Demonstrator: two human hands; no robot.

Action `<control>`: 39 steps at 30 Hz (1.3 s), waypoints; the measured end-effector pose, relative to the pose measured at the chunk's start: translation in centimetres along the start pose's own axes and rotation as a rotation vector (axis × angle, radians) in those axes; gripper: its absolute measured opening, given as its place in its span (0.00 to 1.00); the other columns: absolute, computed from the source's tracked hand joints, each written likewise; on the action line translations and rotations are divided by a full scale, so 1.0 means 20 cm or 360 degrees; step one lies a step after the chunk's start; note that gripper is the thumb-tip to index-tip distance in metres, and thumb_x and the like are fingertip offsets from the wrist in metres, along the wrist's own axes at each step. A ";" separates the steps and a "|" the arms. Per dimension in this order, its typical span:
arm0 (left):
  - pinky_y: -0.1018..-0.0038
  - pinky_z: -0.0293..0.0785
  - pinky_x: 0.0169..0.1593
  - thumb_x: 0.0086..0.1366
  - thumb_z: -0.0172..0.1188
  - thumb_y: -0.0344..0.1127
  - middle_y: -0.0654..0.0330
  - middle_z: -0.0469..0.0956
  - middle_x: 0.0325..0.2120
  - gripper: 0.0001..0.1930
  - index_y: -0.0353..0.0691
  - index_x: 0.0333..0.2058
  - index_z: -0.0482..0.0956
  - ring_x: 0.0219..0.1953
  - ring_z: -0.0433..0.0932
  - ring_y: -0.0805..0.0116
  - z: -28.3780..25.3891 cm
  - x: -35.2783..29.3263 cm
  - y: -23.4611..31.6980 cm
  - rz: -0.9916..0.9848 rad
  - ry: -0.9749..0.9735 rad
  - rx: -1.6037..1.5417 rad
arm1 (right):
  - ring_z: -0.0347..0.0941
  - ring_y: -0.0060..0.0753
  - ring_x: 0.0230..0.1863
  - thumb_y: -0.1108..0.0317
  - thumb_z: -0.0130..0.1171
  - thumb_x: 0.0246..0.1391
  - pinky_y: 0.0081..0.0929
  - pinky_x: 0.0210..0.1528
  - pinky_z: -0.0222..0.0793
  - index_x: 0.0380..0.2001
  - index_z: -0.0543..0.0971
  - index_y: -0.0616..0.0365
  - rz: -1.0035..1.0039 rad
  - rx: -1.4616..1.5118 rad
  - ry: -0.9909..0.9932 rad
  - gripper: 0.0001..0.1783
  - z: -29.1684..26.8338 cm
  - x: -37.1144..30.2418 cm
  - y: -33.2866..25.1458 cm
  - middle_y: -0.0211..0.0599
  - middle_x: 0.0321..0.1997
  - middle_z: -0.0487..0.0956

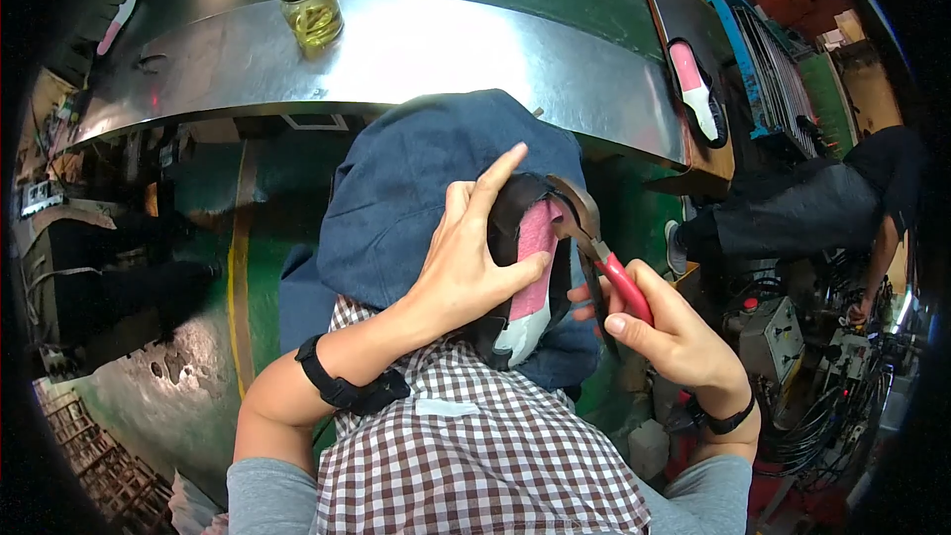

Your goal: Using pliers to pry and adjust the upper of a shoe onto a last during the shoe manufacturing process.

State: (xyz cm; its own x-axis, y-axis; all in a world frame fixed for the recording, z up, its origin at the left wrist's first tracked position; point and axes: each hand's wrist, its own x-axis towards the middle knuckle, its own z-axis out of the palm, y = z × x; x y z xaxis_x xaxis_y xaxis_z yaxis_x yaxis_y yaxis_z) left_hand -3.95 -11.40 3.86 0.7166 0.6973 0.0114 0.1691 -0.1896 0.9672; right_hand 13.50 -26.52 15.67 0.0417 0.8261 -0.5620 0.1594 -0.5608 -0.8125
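On my lap, over dark blue cloth (pixel 396 178), rests a black shoe upper (pixel 510 208) around a form with a pink and white underside (pixel 535 277). My left hand (pixel 466 258) holds it from the left, thumb pressed on the pink part and index finger stretched out past the far end. My right hand (pixel 684 332) grips lasting pincers (pixel 626 289) by their handles, one of them red. The metal jaws meet the upper's edge at the far right end; whether they are clamped on it is hard to see.
Ahead stands a metal-topped workbench (pixel 426 50) with a green-lidded bottle (pixel 312 15). Another pink and white shoe (pixel 693 89) lies on the bench's right end, near a blue rack (pixel 753 69). At the right, a person in dark clothes (pixel 802 203) bends over machinery and cables (pixel 822 416).
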 end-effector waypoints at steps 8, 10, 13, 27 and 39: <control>0.62 0.68 0.63 0.52 0.73 0.36 0.48 0.67 0.50 0.45 0.50 0.68 0.61 0.56 0.71 0.52 0.00 0.01 0.01 0.0011 -0.0037 0.0024 | 0.76 0.27 0.49 0.63 0.54 0.70 0.27 0.49 0.72 0.55 0.66 0.65 -0.0060 0.0053 -0.0042 0.20 0.00 0.01 -0.02 0.44 0.51 0.76; 0.62 0.67 0.63 0.52 0.72 0.36 0.47 0.67 0.51 0.45 0.50 0.68 0.60 0.56 0.71 0.52 0.00 0.01 0.01 0.0008 -0.0051 0.0043 | 0.76 0.23 0.42 0.63 0.54 0.70 0.24 0.42 0.73 0.56 0.66 0.65 -0.0062 0.0094 -0.0045 0.20 0.01 0.03 0.00 0.38 0.45 0.76; 0.62 0.67 0.63 0.51 0.72 0.35 0.46 0.66 0.52 0.46 0.49 0.69 0.60 0.56 0.70 0.51 0.00 0.00 0.01 0.0036 -0.0007 0.0057 | 0.74 0.21 0.32 0.62 0.56 0.69 0.23 0.34 0.72 0.48 0.69 0.63 -0.0033 0.0121 0.0028 0.15 0.04 0.06 0.06 0.35 0.36 0.76; 0.61 0.69 0.60 0.45 0.77 0.36 0.45 0.63 0.52 0.69 0.32 0.73 0.31 0.54 0.70 0.52 -0.01 -0.11 -0.02 0.0005 0.0169 0.0125 | 0.79 0.46 0.28 0.63 0.68 0.59 0.31 0.31 0.73 0.44 0.73 0.69 -0.0892 -0.0504 0.0434 0.21 0.18 0.20 0.49 0.47 0.33 0.78; 0.56 0.71 0.54 0.36 0.82 0.36 0.41 0.69 0.52 0.65 0.25 0.71 0.49 0.52 0.72 0.45 0.08 -0.17 -0.03 0.0624 0.0451 0.0149 | 0.82 0.47 0.31 0.70 0.69 0.54 0.35 0.31 0.77 0.33 0.69 0.64 -0.1476 -0.0546 0.0586 0.17 0.33 0.37 0.80 0.53 0.34 0.81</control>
State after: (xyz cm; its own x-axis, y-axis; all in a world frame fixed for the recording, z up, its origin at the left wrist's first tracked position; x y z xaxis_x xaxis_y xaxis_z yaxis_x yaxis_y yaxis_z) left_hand -5.44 -14.68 2.83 0.5285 0.7191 0.4512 -0.0071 -0.5277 0.8494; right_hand 9.89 -29.85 -2.51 0.0483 0.9215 0.3855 0.5504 0.2975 -0.7801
